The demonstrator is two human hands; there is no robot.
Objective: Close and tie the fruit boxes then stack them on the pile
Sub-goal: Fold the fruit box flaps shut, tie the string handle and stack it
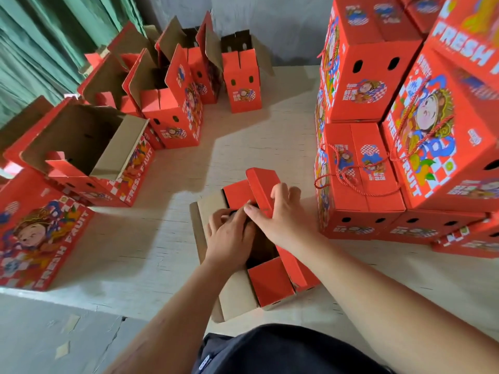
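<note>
The open fruit box (270, 279) sits at the table's (151, 238) near edge. The left hand (229, 238) presses flat into its opening; the right hand (280, 214) grips the raised red flap (263, 187). Bare table lies beyond. The pile (405, 117) of closed, corded boxes stands just right; at least six open boxes (172, 103) line the left.

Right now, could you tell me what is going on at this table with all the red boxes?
A person is closing a red fruit box on the table. The right hand grips one red top flap, while the left hand reaches into the opening. The box is not closed yet, and no cord is tied on it. To the right stands a pile of closed boxes with red cords. To the left, several open boxes wait with flaps up.
</note>
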